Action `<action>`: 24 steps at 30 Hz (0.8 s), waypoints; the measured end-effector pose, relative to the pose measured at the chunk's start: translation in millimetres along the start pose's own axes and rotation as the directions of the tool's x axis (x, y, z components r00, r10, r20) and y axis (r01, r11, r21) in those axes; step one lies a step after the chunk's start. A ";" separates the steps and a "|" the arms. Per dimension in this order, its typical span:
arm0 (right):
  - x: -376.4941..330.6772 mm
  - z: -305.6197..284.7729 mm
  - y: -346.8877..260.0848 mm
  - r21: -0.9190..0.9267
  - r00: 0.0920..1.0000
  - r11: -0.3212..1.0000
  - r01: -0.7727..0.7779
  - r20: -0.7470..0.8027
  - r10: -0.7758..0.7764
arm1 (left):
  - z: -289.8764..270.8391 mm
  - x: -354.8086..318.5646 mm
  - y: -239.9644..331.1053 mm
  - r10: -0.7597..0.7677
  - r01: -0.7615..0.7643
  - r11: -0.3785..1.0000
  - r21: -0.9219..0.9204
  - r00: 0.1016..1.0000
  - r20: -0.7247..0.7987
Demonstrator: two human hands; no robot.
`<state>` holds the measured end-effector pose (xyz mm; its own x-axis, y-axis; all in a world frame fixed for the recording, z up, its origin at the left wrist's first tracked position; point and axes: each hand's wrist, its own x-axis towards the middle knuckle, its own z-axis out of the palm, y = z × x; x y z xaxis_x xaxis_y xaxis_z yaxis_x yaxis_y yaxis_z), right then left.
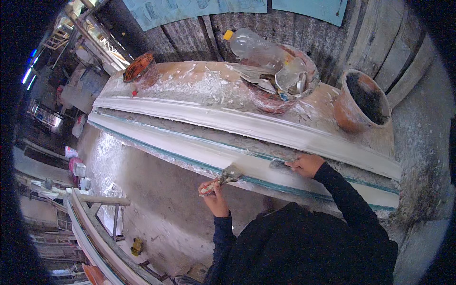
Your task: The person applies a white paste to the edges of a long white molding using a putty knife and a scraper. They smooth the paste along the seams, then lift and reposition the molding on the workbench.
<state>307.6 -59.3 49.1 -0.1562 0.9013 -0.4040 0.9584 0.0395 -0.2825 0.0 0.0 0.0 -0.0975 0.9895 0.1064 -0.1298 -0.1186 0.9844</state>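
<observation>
So the right hand (308, 165), right of center, has its fingers pinched on a small flat tool (279, 164); it's blurry, so can't tell if that's a blade or a brush. Left hand (216, 202), lower middle, has its fingers clamped round the handle of a wide, grimy scraper (231, 175). Scraper's at the near edge of the white strip (185, 142), which runs from mid-left down to lower right between teal edges. Can't tell if the blade actually touches.

Looks to me like the smoothing or cleaning-up step on that strip. I'd say the next move calls for a light, even stroke with the right tool, scraper ready for scrapings.

Further out, a white molding (228, 116) lies just above the strip, then a messy bowl (266, 102) upper center and a clay pot (346, 111) at upper right.
</observation>
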 end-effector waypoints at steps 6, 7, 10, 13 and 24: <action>76.7 3.8 -59.8 0.101 0.978 0.992 0.076 -0.202 -0.055 | -10.6 18.8 12.6 0.087 -0.087 0.995 0.042 0.996 -0.003; 84.0 -2.5 -70.3 0.096 0.981 0.994 0.053 -0.190 -0.034 | -9.1 18.8 11.3 0.099 -0.099 0.994 0.049 0.995 0.012; 90.4 -8.5 -77.4 0.091 0.986 0.995 0.026 -0.164 -0.011 | -5.4 17.1 3.8 0.106 -0.106 0.994 0.014 0.994 0.007; 77.9 12.2 -41.4 0.119 0.970 0.988 0.096 -0.235 -0.066 | 1.6 13.1 7.3 0.067 -0.067 0.998 0.010 0.998 0.012; -87.9 41.2 49.0 0.525 0.904 0.773 -0.357 -0.015 0.428 | -4.9 16.6 -2.5 0.039 -0.040 0.998 0.047 0.999 0.014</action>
<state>358.4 -154.4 35.0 0.2726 0.8381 -0.4725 0.6713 -0.5175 -0.5306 -6.1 16.3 -1.4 -0.0886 0.9852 0.1468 -0.0796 -0.1539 0.9849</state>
